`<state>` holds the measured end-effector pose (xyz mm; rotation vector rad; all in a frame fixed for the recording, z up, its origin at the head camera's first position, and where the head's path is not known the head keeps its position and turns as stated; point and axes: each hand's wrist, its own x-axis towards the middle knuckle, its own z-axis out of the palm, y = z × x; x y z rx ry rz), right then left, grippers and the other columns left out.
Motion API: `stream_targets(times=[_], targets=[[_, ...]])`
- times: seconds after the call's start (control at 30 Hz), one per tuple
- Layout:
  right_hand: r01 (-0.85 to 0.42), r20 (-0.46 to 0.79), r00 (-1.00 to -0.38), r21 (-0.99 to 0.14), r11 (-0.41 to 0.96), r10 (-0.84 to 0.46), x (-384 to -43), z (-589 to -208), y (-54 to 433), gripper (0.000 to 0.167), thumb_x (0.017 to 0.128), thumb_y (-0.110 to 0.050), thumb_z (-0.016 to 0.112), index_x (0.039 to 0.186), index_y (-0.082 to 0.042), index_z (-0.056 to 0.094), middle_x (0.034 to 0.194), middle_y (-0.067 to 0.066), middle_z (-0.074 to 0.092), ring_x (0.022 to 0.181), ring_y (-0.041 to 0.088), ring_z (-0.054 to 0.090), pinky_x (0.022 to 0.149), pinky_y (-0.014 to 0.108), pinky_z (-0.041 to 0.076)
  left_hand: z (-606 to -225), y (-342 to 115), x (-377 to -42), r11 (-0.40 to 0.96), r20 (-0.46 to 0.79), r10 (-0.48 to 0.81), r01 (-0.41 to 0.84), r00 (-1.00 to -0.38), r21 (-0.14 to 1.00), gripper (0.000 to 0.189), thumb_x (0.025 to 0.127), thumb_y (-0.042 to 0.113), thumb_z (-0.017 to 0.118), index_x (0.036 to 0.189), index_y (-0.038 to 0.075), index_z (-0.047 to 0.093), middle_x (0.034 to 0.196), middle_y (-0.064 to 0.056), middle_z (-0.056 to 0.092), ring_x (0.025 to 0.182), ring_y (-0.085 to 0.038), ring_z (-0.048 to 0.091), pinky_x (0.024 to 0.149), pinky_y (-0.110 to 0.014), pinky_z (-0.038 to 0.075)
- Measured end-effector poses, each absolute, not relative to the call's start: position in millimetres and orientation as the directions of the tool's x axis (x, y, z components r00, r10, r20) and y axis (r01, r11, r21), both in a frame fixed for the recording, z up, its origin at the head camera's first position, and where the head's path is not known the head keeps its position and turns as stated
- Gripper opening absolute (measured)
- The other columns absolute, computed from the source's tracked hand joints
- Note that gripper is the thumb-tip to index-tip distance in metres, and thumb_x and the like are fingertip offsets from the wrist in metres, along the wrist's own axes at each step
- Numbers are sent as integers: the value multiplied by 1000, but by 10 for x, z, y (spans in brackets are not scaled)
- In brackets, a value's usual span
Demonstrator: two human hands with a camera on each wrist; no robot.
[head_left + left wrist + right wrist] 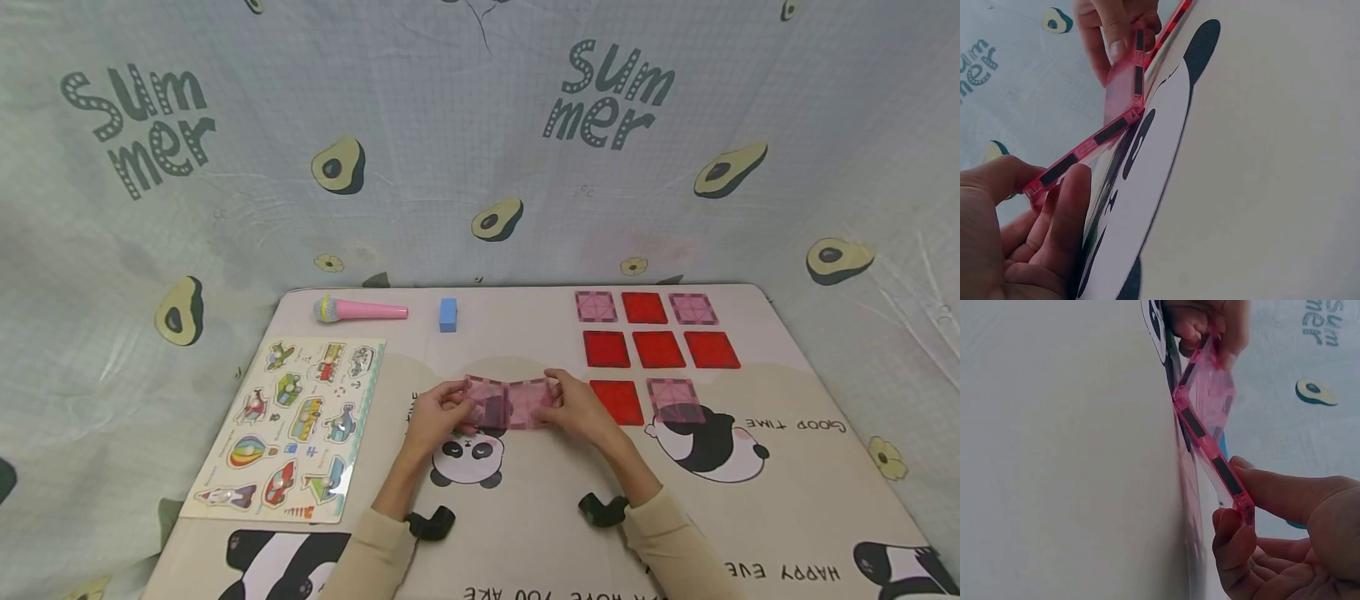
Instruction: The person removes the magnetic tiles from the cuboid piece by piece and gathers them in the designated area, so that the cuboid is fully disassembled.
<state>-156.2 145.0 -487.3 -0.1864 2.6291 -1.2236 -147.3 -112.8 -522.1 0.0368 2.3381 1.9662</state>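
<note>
Two clear pink magnetic square tiles meet edge to edge near the middle of the table. The left tile (486,403) and the right tile (528,403) form a shallow V, as both wrist views show. My left hand (437,418) pinches the outer edge of the left tile between thumb and fingers. On the other side, my right hand (579,408) pinches the right tile's outer edge. Dark magnet strips show along the frame of the left tile (1082,150) in the left wrist view. The seam sits low, close to the tabletop; whether it touches cannot be told.
Red tiles (658,350) and pink tiles (693,309) lie in rows at the right. A pink toy microphone (371,310) and a blue block (447,315) are at the back. A picture puzzle board (247,417) lies left on the panda-print table (525,517).
</note>
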Motion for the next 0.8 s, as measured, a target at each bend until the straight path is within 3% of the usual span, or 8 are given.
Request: stream_targets(times=[0.1, 0.37, 0.8], targets=[[-8, -158, -966, -770, 638, -203, -1558, -4864, 1447, 73, 85, -18, 80, 147, -2, 45, 94, 8, 59, 82, 18, 53, 66, 22, 54, -5239, -1127, -1477, 174, -50, 70, -37, -996, 984, 41, 90, 11, 72, 128, -2, 64, 93, -17, 72, 61, -27, 73, 59, -32, 63], [-15, -149, -968, -771, 636, -204, -1553, -4855, 1453, 73, 85, -18, 80, 147, -1, 45, 93, 8, 58, 79, 17, 52, 61, 19, 51, -5227, -1135, -1473, 212, -66, 55, -53, -996, 976, 41, 89, 18, 75, 126, 1, 65, 78, -9, 68, 49, -9, 66, 51, -22, 58], [16, -154, -974, -775, 631, -164, -1534, -4831, 1446, 68, 84, -17, 81, 141, 0, 50, 96, 10, 60, 80, 17, 56, 66, 17, 54, -5244, -1116, -1483, 315, -57, 31, -44, -998, 948, 37, 89, 17, 73, 123, 2, 67, 73, -6, 68, 49, -8, 66, 54, -18, 55]])
